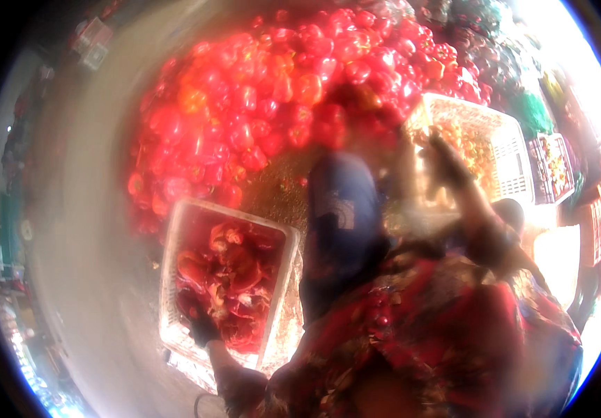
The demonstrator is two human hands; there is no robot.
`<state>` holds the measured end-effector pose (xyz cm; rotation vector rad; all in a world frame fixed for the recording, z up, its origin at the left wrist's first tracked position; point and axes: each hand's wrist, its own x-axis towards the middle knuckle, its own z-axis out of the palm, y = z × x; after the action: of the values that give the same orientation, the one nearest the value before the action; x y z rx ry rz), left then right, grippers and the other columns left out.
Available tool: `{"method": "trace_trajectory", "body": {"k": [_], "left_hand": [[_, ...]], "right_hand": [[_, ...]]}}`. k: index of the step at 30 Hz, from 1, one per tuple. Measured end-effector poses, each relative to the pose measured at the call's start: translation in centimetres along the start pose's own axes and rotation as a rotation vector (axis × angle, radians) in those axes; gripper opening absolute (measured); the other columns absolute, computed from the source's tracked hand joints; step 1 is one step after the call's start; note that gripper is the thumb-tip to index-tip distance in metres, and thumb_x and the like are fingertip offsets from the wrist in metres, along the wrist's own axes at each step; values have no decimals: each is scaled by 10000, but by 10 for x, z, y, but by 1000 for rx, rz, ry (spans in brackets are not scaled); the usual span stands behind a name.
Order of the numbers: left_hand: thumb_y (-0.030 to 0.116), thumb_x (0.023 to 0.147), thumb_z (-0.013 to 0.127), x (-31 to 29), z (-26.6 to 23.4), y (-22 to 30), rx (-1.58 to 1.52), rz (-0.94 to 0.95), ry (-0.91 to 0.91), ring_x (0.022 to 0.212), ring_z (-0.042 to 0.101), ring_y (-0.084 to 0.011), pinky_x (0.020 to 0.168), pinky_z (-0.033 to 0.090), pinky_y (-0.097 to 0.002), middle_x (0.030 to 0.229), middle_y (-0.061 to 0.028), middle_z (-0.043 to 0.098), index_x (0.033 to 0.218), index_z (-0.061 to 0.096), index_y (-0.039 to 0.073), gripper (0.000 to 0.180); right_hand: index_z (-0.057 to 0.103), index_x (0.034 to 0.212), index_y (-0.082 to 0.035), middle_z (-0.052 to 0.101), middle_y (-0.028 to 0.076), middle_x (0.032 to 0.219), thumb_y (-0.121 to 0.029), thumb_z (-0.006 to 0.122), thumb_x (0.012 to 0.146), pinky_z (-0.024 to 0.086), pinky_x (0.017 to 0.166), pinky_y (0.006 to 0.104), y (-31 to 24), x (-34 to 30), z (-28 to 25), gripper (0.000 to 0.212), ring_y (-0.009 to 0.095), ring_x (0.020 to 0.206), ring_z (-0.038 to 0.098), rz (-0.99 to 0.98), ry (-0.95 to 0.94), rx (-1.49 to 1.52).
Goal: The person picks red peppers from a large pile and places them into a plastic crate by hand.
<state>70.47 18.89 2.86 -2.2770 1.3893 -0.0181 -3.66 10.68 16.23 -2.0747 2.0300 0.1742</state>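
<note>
The whole view is blurred. My left hand [205, 327], in a dark glove, reaches into a white crate [175, 230] of red peppers at the lower left and looks closed round a red pepper [188, 304]. My right hand [447, 161], also dark, is raised and smeared by motion just in front of a second white crate [506, 139] that holds orange and yellow peppers. I cannot make out its fingers. A big heap of red peppers [279, 90] lies on the floor beyond both hands.
A blue-clad leg [342, 216] rises between the two crates, above my red patterned clothing [419, 334]. More crates [551, 164] stand at the far right. Grey floor [84, 209] runs along the left.
</note>
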Motion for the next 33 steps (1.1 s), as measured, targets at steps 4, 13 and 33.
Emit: {"method": "trace_trajectory", "body": {"k": [4, 13, 33], "left_hand": [[502, 971, 372, 11, -103, -2, 101, 71, -335, 1056, 631, -333, 860, 509, -449, 1131, -174, 661, 1210, 623, 106, 526], [289, 937, 581, 45, -264, 259, -1671, 436, -326, 1016, 577, -204, 821, 499, -318, 1217, -97, 551, 1408, 439, 71, 538], [424, 742, 719, 147, -259, 733, -587, 649, 652, 1149, 549, -407, 979, 440, -484, 1277, -271, 534, 1401, 364, -11, 866]], "right_hand": [[637, 1183, -102, 599, 75, 1179, -301, 656, 806, 350, 1057, 353, 41, -10, 35, 426, 242, 1146, 499, 111, 219, 536], [634, 1178, -75, 662, 67, 872, -324, 475, 980, 501, 584, 281, 51, -15, 13, 356, 187, 740, 613, 462, 462, 1188], [656, 1156, -28, 701, 108, 945, -196, 677, 879, 521, 713, 292, 98, -9, 89, 324, 143, 787, 642, 793, 235, 1177]]}}
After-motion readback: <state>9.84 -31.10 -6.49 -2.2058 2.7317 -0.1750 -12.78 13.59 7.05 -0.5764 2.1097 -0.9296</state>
